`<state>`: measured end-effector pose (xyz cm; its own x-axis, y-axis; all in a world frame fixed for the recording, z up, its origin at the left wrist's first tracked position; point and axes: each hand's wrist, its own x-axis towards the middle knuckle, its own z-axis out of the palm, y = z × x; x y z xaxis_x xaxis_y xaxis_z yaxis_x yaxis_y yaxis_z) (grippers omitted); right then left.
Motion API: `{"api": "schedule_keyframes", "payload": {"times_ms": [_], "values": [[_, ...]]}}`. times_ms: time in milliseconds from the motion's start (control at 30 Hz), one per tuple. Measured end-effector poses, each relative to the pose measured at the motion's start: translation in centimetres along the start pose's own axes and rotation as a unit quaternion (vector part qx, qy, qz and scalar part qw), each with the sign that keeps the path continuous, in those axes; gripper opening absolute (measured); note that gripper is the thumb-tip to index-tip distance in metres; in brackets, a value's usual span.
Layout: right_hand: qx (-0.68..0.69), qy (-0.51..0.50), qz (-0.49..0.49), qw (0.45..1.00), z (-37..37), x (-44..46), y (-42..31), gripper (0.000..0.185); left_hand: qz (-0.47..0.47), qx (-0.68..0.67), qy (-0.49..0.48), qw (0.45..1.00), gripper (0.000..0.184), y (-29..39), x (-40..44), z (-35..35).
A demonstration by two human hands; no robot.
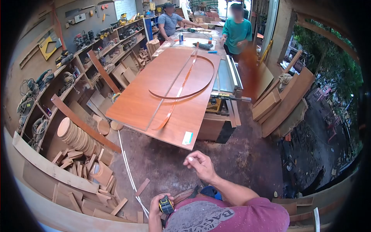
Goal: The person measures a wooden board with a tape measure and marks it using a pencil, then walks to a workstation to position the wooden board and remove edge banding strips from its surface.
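Low in the head view, my left hand [154,204] is wrapped round a yellow-and-black tape measure [167,205] close to my shirt. My right hand [201,165] is raised just off the near corner of a large reddish-brown wood panel [135,101]. Its fingers are curled towards the thumb, and whatever they pinch, if anything, does not show. A white and teal label [188,138] is on the panel's near corner. A thin curved wood band [213,77] stands on the panel, and a long narrow strip [180,91] runs lengthwise through it.
Two people, one in a grey shirt [170,24] and one in a green shirt [236,33], stand at the far end. Tool shelves [83,71] line the left wall. Wood offcuts [87,164] and stacked discs [73,135] lie at left; boards [288,98] lean at right.
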<state>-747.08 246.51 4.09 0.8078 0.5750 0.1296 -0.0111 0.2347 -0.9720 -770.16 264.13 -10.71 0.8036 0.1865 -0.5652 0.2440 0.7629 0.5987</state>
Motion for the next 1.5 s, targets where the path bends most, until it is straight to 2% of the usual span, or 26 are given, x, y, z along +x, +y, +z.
{"api": "schedule_keyframes", "payload": {"times_ms": [67, 133, 233, 333, 400, 533, 633, 767, 833, 933, 1033, 1067, 1133, 1233, 1367, 1500], "values": [[-0.004, -0.143, -0.134, 0.981, 1.9, 0.4, -6.1, 0.016, -0.001, 0.007, -0.008, 1.000, 0.044, -0.1, 0.2, -0.3], [0.050, -0.286, -0.245, 0.925, 3.7, 0.9, -11.5, 0.020, 0.006, 0.022, -0.031, 0.999, 0.045, -0.1, 0.1, -0.3], [0.196, -0.457, -0.254, 0.829, 6.1, -0.1, -18.2, 0.023, 0.019, 0.033, -0.090, 0.995, 0.046, -0.2, 0.6, -1.3], [0.280, -0.524, -0.375, 0.711, 9.1, 0.6, -20.2, 0.024, 0.005, 0.024, -0.071, 0.997, 0.044, -0.2, -0.4, -0.5], [0.314, -0.523, -0.408, 0.680, 10.2, 0.1, -20.4, 0.029, -0.004, 0.018, -0.058, 0.998, 0.043, -0.2, -0.9, 0.0], [0.437, -0.489, -0.325, 0.681, 12.1, -2.3, -20.3, 0.026, -0.013, 0.003, -0.037, 0.999, 0.041, -0.5, -1.8, 0.2], [0.436, -0.504, -0.342, 0.662, 11.9, -2.2, -20.7, 0.027, -0.027, -0.008, -0.025, 0.999, 0.040, -0.3, -2.5, 0.3], [0.459, -0.516, -0.289, 0.664, 11.4, -2.8, -21.0, 0.027, -0.033, -0.017, -0.007, 0.999, 0.038, 0.1, -3.0, 0.7], [0.472, -0.496, -0.325, 0.652, 11.8, -3.2, -21.2, 0.026, -0.044, -0.024, 0.004, 0.999, 0.037, 0.3, -3.3, 1.2], [0.496, -0.458, -0.418, 0.608, 14.2, -3.3, -20.3, 0.023, -0.051, -0.036, 0.037, 0.997, 0.035, 0.4, -4.2, 2.2], [0.387, -0.501, -0.430, 0.644, 12.5, -3.0, -20.4, 0.015, -0.034, -0.054, 0.080, 0.995, 0.034, 1.4, -5.9, 4.8], [0.289, -0.540, -0.422, 0.668, 9.7, -2.0, -21.3, 0.015, -0.018, -0.061, 0.096, 0.993, 0.033, 1.8, -6.8, 6.2], [0.258, -0.540, -0.407, 0.690, 9.2, -2.1, -21.3, 0.015, 0.012, -0.069, 0.125, 0.990, 0.032, 2.9, -8.4, 9.0], [0.381, -0.463, -0.402, 0.692, 12.1, -4.2, -19.8, 0.017, 0.065, -0.067, 0.165, 0.982, 0.032, 4.0, -9.8, 12.2], [0.332, -0.407, -0.443, 0.727, 11.5, -4.2, -20.2, 0.013, -0.013, -0.058, 0.107, 0.992, 0.036, 2.3, -6.3, 6.4], [0.303, -0.378, -0.454, 0.748, 10.8, -3.9, -22.0, 0.011, -0.017, -0.030, 0.081, 0.996, 0.035, 1.5, -4.9, 3.9]]}}
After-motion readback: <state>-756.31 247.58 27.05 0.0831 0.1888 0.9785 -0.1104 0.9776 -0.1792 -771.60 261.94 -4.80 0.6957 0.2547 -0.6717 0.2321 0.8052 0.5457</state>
